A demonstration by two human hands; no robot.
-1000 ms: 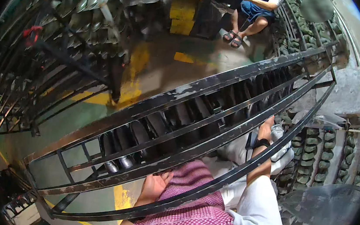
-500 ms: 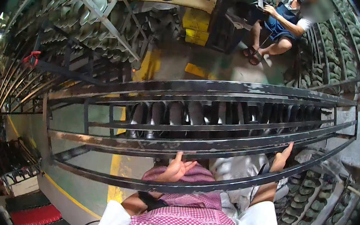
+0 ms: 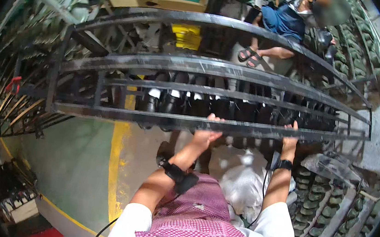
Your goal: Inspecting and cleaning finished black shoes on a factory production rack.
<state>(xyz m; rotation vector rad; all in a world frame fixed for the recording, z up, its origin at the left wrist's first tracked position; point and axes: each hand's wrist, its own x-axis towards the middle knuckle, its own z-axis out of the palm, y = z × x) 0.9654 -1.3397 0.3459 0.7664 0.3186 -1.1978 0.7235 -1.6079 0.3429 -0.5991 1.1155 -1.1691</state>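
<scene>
A long black metal rack (image 3: 226, 126) spans the view in front of me, its rails running left to right. My left hand (image 3: 205, 135) is closed on its nearest rail near the middle, fingertips showing above the bar. Farther right, my right hand (image 3: 290, 138) grips the same rail, with fingers partly hidden behind it. Both arms are stretched forward, each with a black band at the wrist. Between the rails a row of black shoes (image 3: 171, 103) shows, several with white patches at their openings; the bars hide parts of them.
Beyond the rack a person (image 3: 278, 23) in dark shorts and sandals sits near yellow crates (image 3: 187, 36). White plastic sacks (image 3: 244, 184) lie below my right arm. Racks of greenish shoe-last-like shapes (image 3: 318, 201) stand right. A yellow floor stripe (image 3: 116, 166) runs at left.
The rack has shifted away from me and tilted, its near rails now higher in view. My arms have stretched forward with it, both hands still at the rail.
</scene>
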